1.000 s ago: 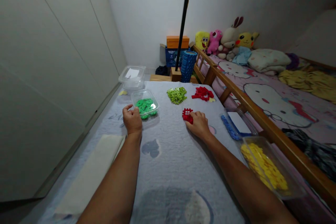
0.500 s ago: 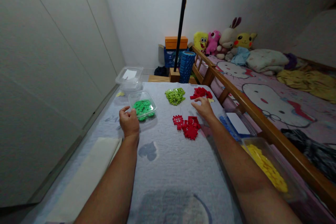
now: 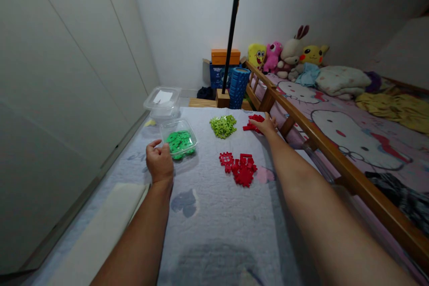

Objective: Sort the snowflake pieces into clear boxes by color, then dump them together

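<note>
My left hand (image 3: 160, 161) is closed at the near left corner of a clear plastic box (image 3: 195, 144); its thumb overlaps the rim. Green interlocking pieces (image 3: 181, 142) fill the bottom of that box. At the far right of the table, my right hand (image 3: 268, 124) reaches over a pile of red pieces (image 3: 250, 128), fingers apart, partly covering it. Closer to me lies a second red group (image 3: 244, 174), with a square lattice piece (image 3: 226, 159) at its left. A heap of lime-green pieces (image 3: 223, 126) sits left of my right hand.
Another clear box (image 3: 164, 98) with a white paper stands at the far left. A long cream-coloured flat item (image 3: 100, 223) lies along the left side. The bed's wooden rail (image 3: 321, 161) borders the right. Behind the table stand a black pole (image 3: 232, 31) and a blue foam roller (image 3: 238, 87).
My right hand has moved farther away and slightly right, onto the far red pile. My left hand stays at the green pieces' box. The view has shifted slightly.
</note>
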### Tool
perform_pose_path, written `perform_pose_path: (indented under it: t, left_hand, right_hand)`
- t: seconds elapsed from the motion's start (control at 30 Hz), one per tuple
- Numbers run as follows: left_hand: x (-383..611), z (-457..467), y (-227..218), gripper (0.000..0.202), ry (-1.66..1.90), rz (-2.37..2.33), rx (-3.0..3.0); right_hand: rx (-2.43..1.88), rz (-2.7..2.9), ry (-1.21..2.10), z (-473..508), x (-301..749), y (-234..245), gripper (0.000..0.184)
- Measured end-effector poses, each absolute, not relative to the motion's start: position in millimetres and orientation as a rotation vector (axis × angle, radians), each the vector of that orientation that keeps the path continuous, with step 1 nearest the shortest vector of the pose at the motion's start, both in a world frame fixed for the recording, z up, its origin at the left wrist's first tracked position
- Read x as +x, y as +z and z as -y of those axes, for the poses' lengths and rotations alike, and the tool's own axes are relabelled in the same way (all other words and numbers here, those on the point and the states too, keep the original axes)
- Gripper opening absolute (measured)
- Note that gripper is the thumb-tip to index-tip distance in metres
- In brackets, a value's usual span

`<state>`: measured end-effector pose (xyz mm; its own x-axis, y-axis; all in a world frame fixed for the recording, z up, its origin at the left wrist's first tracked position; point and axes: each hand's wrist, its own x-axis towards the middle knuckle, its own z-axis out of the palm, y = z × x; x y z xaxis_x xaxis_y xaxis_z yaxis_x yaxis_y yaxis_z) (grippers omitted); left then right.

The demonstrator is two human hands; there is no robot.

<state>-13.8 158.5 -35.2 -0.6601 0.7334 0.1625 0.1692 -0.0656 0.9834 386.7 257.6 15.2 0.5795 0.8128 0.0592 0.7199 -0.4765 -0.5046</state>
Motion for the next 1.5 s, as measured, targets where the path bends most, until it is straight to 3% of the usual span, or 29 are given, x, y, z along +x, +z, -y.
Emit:
perform_pose_path:
  t: [0.37, 0.87, 1.27, 1.43, 1.5]
  left_hand:
    - [-14.5, -158.6, -38.8, 0.031, 1.797, -1.743, 0.981]
    - [-14.3, -161.5, -37.9, 0.031, 1.79, -1.794, 0.975]
    - [-13.0, -160.3, -34.6, 0.028, 1.79, -1.793, 0.965]
    - [-13.7, -162.3, -36.6, 0.031, 1.794, -1.792, 0.965]
    - [-13.7, -162.5, -36.8, 0.031, 1.779, -1.813, 0.977]
  right_hand:
    - [-2.384, 1.358, 0.208, -268.4, 382.8, -2.6, 0.082]
    - [-2.373, 1.425, -0.009, -202.6, 353.5, -13.9, 0.042]
    - [-2.287, 1.901, 0.245, -145.8, 329.9, 14.7, 0.024]
    - [-2.073, 2.33, 0.683, -134.8, 335.2, 50.5, 0.026]
    - [-2.033, 2.361, 0.7, -141.2, 342.1, 63.5, 0.028]
